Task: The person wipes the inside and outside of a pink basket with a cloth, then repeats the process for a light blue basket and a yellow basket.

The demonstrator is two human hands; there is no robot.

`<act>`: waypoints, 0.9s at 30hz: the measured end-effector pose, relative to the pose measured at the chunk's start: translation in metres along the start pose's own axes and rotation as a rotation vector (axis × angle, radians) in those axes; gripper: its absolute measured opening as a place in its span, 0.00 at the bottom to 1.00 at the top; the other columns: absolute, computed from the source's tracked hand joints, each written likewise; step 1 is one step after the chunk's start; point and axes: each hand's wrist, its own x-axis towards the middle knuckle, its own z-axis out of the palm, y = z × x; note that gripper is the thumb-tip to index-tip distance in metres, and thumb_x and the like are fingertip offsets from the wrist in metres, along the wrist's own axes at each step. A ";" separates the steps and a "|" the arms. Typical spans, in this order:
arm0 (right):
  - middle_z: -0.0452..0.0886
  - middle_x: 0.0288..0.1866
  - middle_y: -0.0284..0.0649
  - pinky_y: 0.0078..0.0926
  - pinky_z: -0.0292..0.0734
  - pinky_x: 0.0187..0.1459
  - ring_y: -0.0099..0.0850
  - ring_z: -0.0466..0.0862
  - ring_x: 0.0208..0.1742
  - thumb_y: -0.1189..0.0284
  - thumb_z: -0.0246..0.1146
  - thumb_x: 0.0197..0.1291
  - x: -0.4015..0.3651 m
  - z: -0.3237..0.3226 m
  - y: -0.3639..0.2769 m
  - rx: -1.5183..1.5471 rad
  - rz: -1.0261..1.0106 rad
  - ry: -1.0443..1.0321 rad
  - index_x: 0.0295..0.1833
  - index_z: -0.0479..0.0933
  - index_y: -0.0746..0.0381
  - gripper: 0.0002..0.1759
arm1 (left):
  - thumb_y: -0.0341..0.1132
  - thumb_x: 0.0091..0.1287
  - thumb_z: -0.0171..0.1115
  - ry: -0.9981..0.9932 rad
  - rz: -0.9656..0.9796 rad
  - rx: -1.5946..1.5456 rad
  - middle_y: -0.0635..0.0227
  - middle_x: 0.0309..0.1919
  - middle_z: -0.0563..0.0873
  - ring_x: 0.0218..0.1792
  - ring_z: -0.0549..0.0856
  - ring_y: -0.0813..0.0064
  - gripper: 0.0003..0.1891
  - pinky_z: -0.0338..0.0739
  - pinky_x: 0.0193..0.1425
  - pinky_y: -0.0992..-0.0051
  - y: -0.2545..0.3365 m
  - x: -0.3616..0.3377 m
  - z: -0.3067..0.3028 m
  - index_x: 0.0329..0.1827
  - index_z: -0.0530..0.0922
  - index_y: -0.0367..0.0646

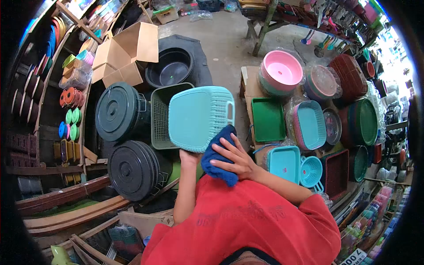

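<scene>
A light turquoise plastic basket (191,118) is tipped so that its flat base faces up, with ribbed sides and a handle slot at the right. Under its lower edge, my left hand (190,157) holds it; most of the fingers are hidden beneath. A dark blue cloth (225,175) lies under my right hand (232,158), whose fingers are bent over it and press it to the basket's lower right corner. Behind the basket stands a dark grey-green crate (160,132) with mesh sides.
Lidded black bins (115,111) stand at the left, near an open cardboard box (145,42) and a black tub (170,66). On the right are pink basins (282,67), a green tray (268,119) and turquoise trays (284,164). Shelves of wares line both sides.
</scene>
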 end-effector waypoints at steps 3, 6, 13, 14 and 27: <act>0.71 0.83 0.51 0.64 0.50 0.85 0.51 0.65 0.86 0.64 0.70 0.66 0.009 0.000 0.015 0.034 0.243 0.113 0.75 0.79 0.51 0.30 | 0.53 0.83 0.50 -0.026 -0.071 -0.038 0.59 0.65 0.86 0.64 0.86 0.54 0.27 0.83 0.69 0.47 -0.006 -0.012 0.013 0.72 0.78 0.42; 0.75 0.80 0.52 0.55 0.61 0.81 0.53 0.71 0.83 0.75 0.66 0.69 0.029 -0.012 0.045 0.063 0.343 0.283 0.76 0.76 0.60 0.29 | 0.53 0.82 0.53 0.011 -0.085 -0.051 0.59 0.65 0.87 0.63 0.86 0.55 0.26 0.84 0.68 0.48 0.000 -0.020 0.022 0.69 0.80 0.42; 0.91 0.47 0.45 0.29 0.83 0.53 0.27 0.88 0.47 0.65 0.68 0.77 0.063 -0.069 0.094 0.271 0.856 0.554 0.66 0.81 0.67 0.20 | 0.57 0.82 0.48 -0.291 0.042 0.075 0.60 0.67 0.84 0.65 0.84 0.55 0.31 0.83 0.69 0.50 0.017 -0.012 0.004 0.74 0.76 0.42; 0.91 0.47 0.42 0.28 0.82 0.52 0.25 0.86 0.45 0.64 0.68 0.77 0.071 -0.076 0.094 0.342 0.838 0.595 0.67 0.81 0.66 0.21 | 0.59 0.82 0.45 -0.299 0.094 0.131 0.59 0.68 0.83 0.66 0.84 0.55 0.33 0.82 0.70 0.51 0.017 -0.015 0.013 0.75 0.75 0.42; 0.75 0.80 0.48 0.48 0.66 0.81 0.53 0.73 0.80 0.70 0.72 0.68 0.090 -0.077 0.050 0.272 0.268 0.061 0.73 0.78 0.57 0.28 | 0.59 0.81 0.47 -0.354 0.312 0.096 0.59 0.63 0.86 0.61 0.86 0.57 0.32 0.82 0.68 0.55 0.054 0.001 0.040 0.71 0.78 0.41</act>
